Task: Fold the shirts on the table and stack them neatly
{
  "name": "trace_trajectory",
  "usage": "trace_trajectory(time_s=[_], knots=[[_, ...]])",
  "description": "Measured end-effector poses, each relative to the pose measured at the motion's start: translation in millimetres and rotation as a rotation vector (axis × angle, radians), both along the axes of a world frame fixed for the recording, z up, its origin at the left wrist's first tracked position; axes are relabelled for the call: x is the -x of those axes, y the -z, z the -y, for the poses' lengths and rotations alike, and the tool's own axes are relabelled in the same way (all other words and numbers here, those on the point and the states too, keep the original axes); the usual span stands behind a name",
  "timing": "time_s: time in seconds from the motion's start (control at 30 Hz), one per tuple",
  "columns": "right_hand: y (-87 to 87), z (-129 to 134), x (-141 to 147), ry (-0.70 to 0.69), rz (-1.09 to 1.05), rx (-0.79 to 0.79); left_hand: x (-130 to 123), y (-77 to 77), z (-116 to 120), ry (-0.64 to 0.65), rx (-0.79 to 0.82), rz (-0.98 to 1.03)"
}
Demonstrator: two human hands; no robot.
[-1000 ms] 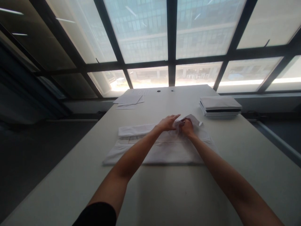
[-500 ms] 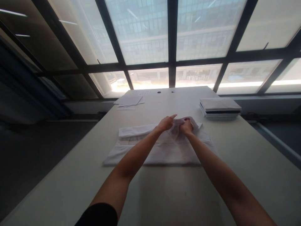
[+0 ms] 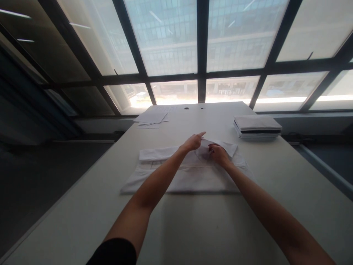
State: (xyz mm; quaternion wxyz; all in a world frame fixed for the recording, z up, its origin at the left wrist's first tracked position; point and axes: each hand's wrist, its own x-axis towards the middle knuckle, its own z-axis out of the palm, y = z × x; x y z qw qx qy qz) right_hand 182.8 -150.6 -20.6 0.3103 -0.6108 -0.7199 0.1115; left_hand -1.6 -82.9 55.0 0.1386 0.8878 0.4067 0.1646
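Note:
A white cloth garment (image 3: pixel 204 180), perhaps a shirt, lies partly folded across the table in front of me. At its far edge is my left hand (image 3: pixel 193 142), closed on the fabric with the index finger stretched forward. Just to the right, my right hand (image 3: pixel 219 154) has curled fingers at a turned-over flap of the same garment, pinching the cloth. The fingertips of both hands are partly hidden. On the left part, a long folded strip lies along the far edge with an opening below it.
A stack of folded cloth (image 3: pixel 257 127) with a dark layer sits at the right back of the white table (image 3: pixel 198 228). Loose paper sheets (image 3: pixel 151 117) lie at the left back. Large dark-framed windows (image 3: pixel 202 55) stand behind the table.
The raised flap under my right hand has come down flatter over the garment. My right hand has shifted slightly toward me; my left hand has moved slightly left.

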Motion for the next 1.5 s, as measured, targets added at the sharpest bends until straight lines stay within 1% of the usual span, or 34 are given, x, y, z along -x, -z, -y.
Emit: trace_trajectory(time_s=[0.1,0.17,0.3,0.4,0.47,0.53,0.63,0.73,0.83,0.87,0.9,0.93,1.03,1.07,1.1,1.17,1.2,1.27,1.37,1.43,1.5], knots=[[-1.0,12.7,-1.7,-0.102,0.175,-0.004,1.6,2.4,-0.3,0.028,0.004,-0.021],[-0.5,19.7,-1.3,-0.139,0.239,-0.011,1.8,5.0,0.1,0.046,0.001,-0.038],[3.6,28.2,0.6,-0.211,0.282,-0.031,0.1,8.6,1.3,0.056,0.002,-0.055],[6.2,30.3,1.0,-0.281,0.276,-0.018,-1.6,8.2,2.6,0.053,0.003,-0.063],[6.5,31.2,2.3,-0.282,0.246,-0.002,-2.5,7.2,4.4,0.054,0.007,-0.071],[6.3,32.4,6.3,-0.24,0.218,-0.012,-3.1,6.6,7.2,0.058,0.011,-0.09],[6.8,34.2,17.2,-0.217,0.251,-0.028,-3.7,8.8,12.2,0.074,0.005,-0.132],[6.3,36.4,26.7,-0.245,0.317,-0.005,-3.1,16.8,16.4,0.099,-0.011,-0.175],[2.1,40.5,26.3,-0.271,0.304,0.011,0.2,33.0,20.3,0.13,-0.034,-0.209],[0.5,42.6,23.5,-0.265,0.287,0.012,1.9,40.3,21.8,0.141,-0.053,-0.215],[-0.8,45.0,19.3,-0.226,0.266,-0.001,3.9,48.3,23.6,0.147,-0.073,-0.221],[-1.5,47.5,14.1,-0.149,0.246,-0.032,6.1,56.7,25.5,0.146,-0.09,-0.223],[0.5,52.5,-7.0,0.201,0.246,-0.165,12.3,80.4,30.9,0.115,-0.109,-0.209],[2.2,52.3,-15.3,0.295,0.269,-0.19,13.9,86.4,32.3,0.104,-0.109,-0.196],[4.0,50.9,-23.9,0.363,0.297,-0.196,15.2,91.2,33.4,0.096,-0.112,-0.181],[6.6,44.9,-42.0,0.448,0.34,-0.182,17.0,96.5,34.7,0.087,-0.119,-0.151],[7.0,40.9,-51.1,0.465,0.352,-0.171,17.7,97.4,35.1,0.083,-0.121,-0.135],[5.7,33.1,-68.9,0.443,0.364,-0.152,18.7,97.0,35.7,0.083,-0.122,-0.108],[0.3,27.3,-92.9,0.326,0.381,-0.191,20.0,94.6,36.8,0.091,-0.109,-0.096],[-2.8,28.9,-105.9,0.247,0.425,-0.246,20.7,93.3,37.8,0.095,-0.095,-0.103],[-3.0,33.2,-115.9,0.159,0.494,-0.244,21.2,91.7,39.2,0.098,-0.092,-0.116]])
